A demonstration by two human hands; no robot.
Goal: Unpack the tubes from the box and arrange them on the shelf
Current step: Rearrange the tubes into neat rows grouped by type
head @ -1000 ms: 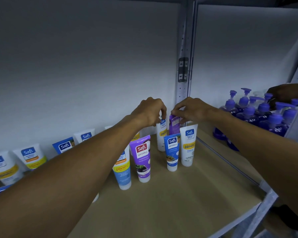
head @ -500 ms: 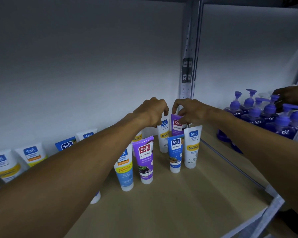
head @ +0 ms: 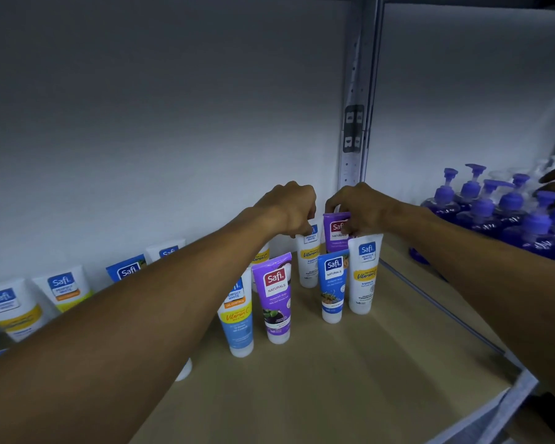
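Left hand [head: 289, 209] pinches rear white tube [head: 308, 262] top; right hand [head: 364, 208] pinches rear purple tube [head: 333, 239] just beside it.

The rear purple tube [head: 335, 232], pinched in my right hand [head: 362, 209], carried a red logo patch with white lettering. The rear white tube [head: 308, 261], held at its top by my left hand [head: 290, 209], bore a yellow band. The front purple tube [head: 276, 296] matched the rear one. The blue tube [head: 333, 283] had a white cap. The front white tube [head: 364, 277] showed a blue patch and yellow band. The pump bottles [head: 481, 216] were violet. The shelf board [head: 350, 379] was tan.
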